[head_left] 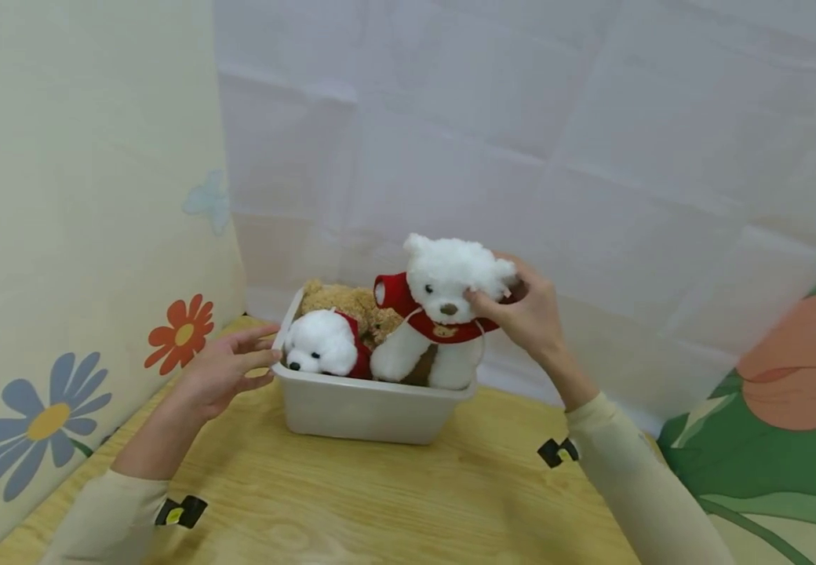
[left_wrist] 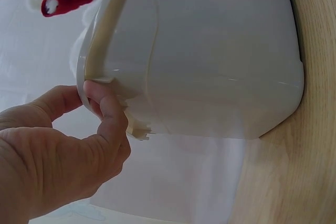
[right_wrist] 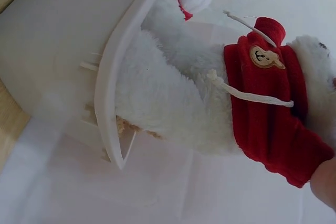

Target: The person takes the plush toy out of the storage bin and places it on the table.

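I've got left grip (head_left: 230, 369) pinching the bin (head_left: 373, 412) by its rim. Just right of it, inside: white plush (head_left: 319, 343), brown plush (head_left: 333, 298) behind. Red-shirted bear (head_left: 439, 314), legs in bin, upper body clasped in my right grip (head_left: 531, 310).

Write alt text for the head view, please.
A right hand grips a white teddy bear in a red top, its legs reaching into a white plastic bin that holds another white plush and a brown plush; the left hand holds the rim.
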A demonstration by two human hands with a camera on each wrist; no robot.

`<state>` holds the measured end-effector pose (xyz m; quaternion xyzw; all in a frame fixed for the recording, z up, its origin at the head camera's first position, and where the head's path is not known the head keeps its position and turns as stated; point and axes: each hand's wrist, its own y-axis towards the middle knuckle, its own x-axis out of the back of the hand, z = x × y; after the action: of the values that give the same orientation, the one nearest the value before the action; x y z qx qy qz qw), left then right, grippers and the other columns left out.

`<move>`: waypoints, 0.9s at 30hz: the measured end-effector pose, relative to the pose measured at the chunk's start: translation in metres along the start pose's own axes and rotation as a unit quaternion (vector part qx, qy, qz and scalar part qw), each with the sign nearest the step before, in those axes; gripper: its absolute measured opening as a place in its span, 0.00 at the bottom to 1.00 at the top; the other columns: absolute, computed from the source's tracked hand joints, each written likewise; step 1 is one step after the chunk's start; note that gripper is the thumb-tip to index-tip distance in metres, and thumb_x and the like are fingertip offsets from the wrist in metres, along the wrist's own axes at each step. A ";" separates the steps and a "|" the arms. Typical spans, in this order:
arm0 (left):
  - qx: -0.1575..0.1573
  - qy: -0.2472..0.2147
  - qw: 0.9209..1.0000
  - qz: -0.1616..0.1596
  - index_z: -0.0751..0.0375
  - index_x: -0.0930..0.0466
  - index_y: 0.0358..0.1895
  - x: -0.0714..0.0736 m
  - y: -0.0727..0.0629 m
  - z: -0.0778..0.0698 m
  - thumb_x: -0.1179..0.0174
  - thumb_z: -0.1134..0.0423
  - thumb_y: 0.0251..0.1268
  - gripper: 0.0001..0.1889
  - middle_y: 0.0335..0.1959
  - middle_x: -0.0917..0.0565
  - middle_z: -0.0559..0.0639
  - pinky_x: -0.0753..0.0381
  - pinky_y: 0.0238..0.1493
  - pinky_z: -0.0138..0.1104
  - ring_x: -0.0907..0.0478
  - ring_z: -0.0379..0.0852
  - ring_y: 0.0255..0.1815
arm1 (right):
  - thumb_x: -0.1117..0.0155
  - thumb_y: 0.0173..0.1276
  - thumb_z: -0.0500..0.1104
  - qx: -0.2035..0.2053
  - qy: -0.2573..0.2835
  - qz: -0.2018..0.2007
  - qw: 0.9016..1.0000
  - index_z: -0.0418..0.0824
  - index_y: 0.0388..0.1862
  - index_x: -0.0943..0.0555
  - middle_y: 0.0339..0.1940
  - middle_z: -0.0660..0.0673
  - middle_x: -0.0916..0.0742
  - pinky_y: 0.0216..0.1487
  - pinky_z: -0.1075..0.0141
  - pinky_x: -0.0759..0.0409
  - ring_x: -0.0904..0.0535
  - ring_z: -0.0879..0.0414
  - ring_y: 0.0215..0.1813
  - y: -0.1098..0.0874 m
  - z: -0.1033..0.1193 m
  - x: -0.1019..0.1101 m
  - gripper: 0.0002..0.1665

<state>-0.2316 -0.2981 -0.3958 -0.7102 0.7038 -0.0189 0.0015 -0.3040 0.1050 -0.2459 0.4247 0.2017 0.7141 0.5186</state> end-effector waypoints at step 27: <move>-0.003 0.012 1.000 0.021 0.64 0.47 0.81 -0.002 0.003 -0.005 0.39 0.59 0.76 0.38 0.73 0.39 0.70 0.22 0.59 0.49 0.26 0.51 0.61 | 0.30 0.57 0.24 0.017 0.008 -0.089 0.996 0.27 0.59 0.20 0.51 0.33 0.15 0.43 0.65 0.15 0.15 0.50 0.45 0.005 0.010 0.052 0.28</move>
<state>-0.2344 -0.2957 -0.3911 -0.6947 0.7188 -0.0249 -0.0086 -0.3039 0.1493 -0.2162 0.4081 0.2544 0.6652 0.5711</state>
